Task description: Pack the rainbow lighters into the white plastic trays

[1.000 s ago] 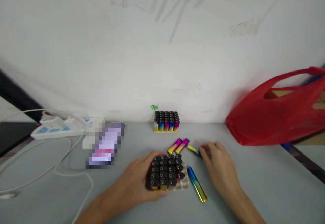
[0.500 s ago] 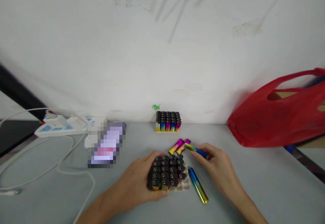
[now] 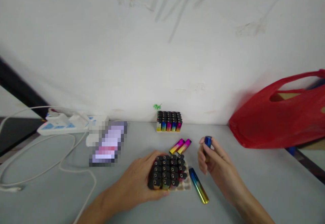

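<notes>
My left hand (image 3: 138, 176) is wrapped round the left side of a pale tray (image 3: 186, 184) filled with several black-topped lighters (image 3: 166, 171); unfilled slots show at its right edge. My right hand (image 3: 215, 158) holds a blue lighter (image 3: 208, 142) upright between thumb and fingers, its lower part hidden by them. Between the hands lies a blue-to-gold lighter (image 3: 199, 186), just right of the tray. Two pink-and-yellow lighters (image 3: 177, 146) lie side by side behind the tray.
A full block of lighters (image 3: 169, 121) stands against the wall. At the left are a phone (image 3: 109, 144), a white power strip (image 3: 63, 125) and looping white cables (image 3: 76, 171). A red bag (image 3: 276, 119) sits at the back right.
My right hand has drawn back to the right from the pink-and-yellow lighters. The lighter in it has turned from lying slantwise to upright. My left hand keeps its hold on the tray.
</notes>
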Available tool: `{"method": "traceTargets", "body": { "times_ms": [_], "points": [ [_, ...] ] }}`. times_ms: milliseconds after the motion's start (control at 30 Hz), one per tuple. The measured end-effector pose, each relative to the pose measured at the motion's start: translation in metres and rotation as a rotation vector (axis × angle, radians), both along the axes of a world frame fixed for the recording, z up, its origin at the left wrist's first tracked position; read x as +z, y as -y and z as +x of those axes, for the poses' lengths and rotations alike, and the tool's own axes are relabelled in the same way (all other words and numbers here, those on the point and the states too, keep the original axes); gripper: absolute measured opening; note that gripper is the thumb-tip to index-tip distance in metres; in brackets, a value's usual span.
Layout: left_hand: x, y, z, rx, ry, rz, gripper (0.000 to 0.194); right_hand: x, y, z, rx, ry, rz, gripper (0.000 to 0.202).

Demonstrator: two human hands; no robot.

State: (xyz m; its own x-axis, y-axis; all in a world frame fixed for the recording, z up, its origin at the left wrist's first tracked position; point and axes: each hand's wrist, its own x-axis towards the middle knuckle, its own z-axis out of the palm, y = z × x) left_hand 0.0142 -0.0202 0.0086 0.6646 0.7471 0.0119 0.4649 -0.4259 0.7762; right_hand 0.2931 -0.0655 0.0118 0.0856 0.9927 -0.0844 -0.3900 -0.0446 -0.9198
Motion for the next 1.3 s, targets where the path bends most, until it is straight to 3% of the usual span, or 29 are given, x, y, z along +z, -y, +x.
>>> {"method": "traceTargets", "body": {
  "times_ms": [133,267,433,733,1033,1200,1300],
  "points": [
    [0.003,0.0,0.0,-0.005,0.015,-0.009,0.077,0.003,0.0,-0.002,0.116,-0.217,-0.097,0.043],
    [0.005,0.002,0.0,-0.002,0.007,-0.021,0.074,-0.004,-0.001,0.003,0.215,-0.256,-0.121,0.062],
    [0.004,0.001,0.001,-0.006,0.005,-0.021,0.075,-0.013,-0.001,0.005,0.236,-0.316,-0.152,0.059],
    [0.004,0.001,0.002,0.007,-0.006,-0.029,0.077,-0.011,-0.004,-0.001,0.249,-0.303,-0.121,0.066],
    [0.005,0.001,0.001,0.004,-0.003,-0.028,0.077,-0.014,-0.002,0.001,0.271,-0.372,-0.141,0.061],
    [0.003,0.001,0.0,-0.009,0.023,-0.02,0.077,-0.011,-0.001,-0.002,0.232,-0.364,-0.137,0.061],
    [0.002,0.001,0.001,-0.01,0.022,-0.023,0.075,-0.006,0.002,-0.006,0.175,-0.287,-0.132,0.049]
  ]
}}
